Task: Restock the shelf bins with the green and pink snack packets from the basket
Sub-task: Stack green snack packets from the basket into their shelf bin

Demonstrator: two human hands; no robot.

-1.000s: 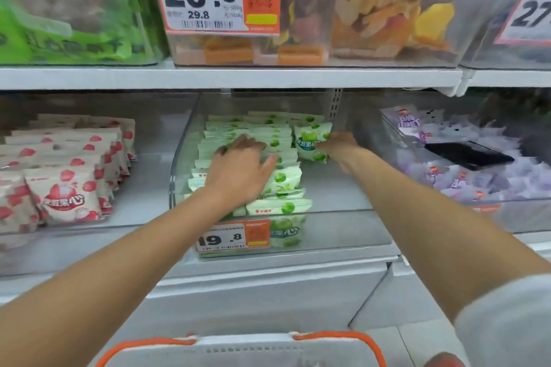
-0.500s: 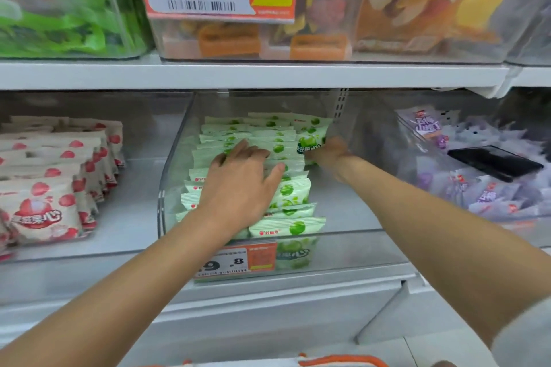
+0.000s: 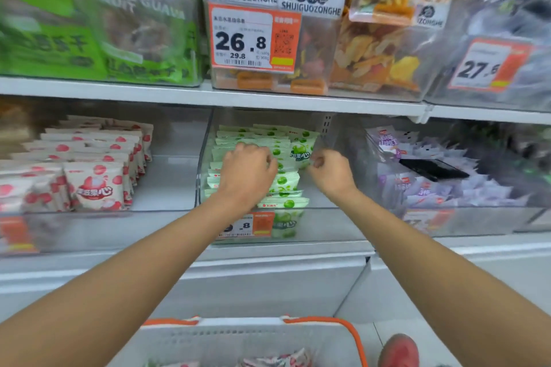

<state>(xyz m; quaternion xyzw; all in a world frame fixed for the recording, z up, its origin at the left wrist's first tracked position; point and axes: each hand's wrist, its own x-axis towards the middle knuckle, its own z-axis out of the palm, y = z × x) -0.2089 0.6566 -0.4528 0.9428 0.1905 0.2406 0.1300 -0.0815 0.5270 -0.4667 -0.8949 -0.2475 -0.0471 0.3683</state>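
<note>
View from a head camera, looking down at a shop shelf. Both bare arms reach forward into the middle clear bin (image 3: 337,223), which holds green packets (image 3: 283,182) standing on edge in a row that runs from front to back along the bin's left side.

The left hand (image 3: 247,176) lies on top of this row, its fingers (image 3: 262,155) curled down over the packet tops, gripping them. The right hand (image 3: 331,171) is just beside it, at the right edge of one green packet (image 3: 301,152) that faces forward near the back. Its fingers are curled, but whether they pinch that packet cannot be told.

The bin's right side, under the right hand, looks bare, so more packets would likely fit there.

The basket (image 3: 208,340), white with orange handles, sits low and close to the person, well apart from both hands. Pink packets (image 3: 277,360) show inside it, blurred.

The bin of pink packets (image 3: 95,185) lies to the left, nearer the left hand. To the right is a bin of purple packets (image 3: 432,188) with a flat black object (image 3: 432,168) on top. The upper shelf (image 3: 179,95) overhangs all three bins, so any reach must pass beneath it.
</note>
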